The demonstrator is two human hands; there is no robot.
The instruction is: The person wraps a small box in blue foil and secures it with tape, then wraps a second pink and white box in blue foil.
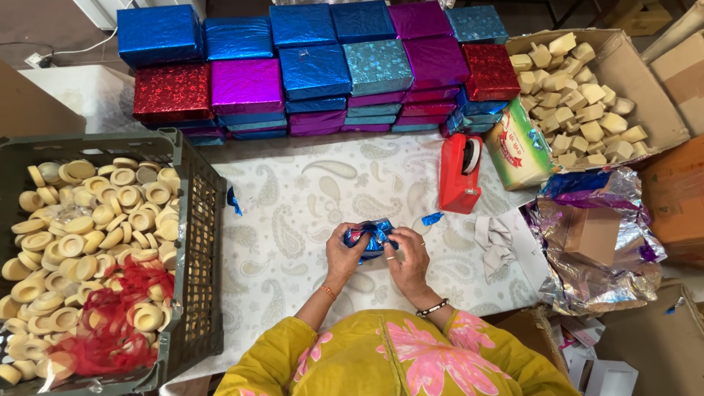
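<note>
A small box half-wrapped in blue foil (372,238) sits above the bench (293,220), long axis running left to right. Left hand (343,253) and right hand (408,258) close their fingers around its ends.

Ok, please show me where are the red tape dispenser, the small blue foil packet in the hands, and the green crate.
red tape dispenser (458,176), head view, on its red body.
blue foil packet (374,238), head view, on the crinkled foil between both hands.
green crate (202,242), head view, on its right wall.
</note>
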